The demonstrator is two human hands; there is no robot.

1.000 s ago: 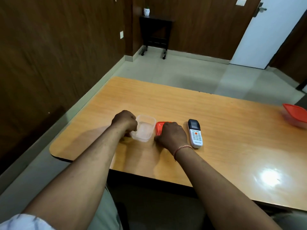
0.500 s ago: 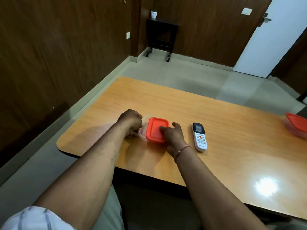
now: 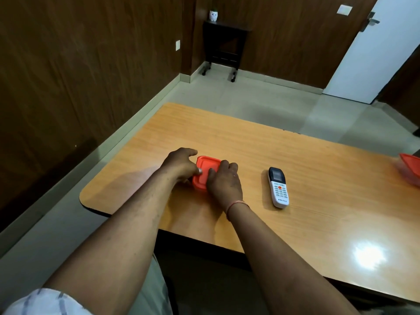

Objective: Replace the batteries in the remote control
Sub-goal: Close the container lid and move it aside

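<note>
— Where's the remote control (image 3: 278,187)?
— Lying face up on the tabletop (image 3: 318,178), just right of the orange-lidded box (image 3: 205,170), well apart from it and untouched. Dark screen end pointing away, white keypad end nearer the table's front edge.

— And the left hand (image 3: 179,165)?
— Pressed against the box's left side, fingers curled down around its edge, thumb stretched out over the far corner.

— The right hand (image 3: 223,179)?
— Resting on the box's right and near side, fingers bent and pushing down on the orange lid. Thin thread band at the wrist.

— Anything else around the box?
— Far to its right, at the tabletop's edge, a second orange-lidded container (image 3: 411,169), only partly in view. Beyond the box, in the room's corner, a small dark stand (image 3: 223,45) with a little white pot (image 3: 213,15) on top.
</note>
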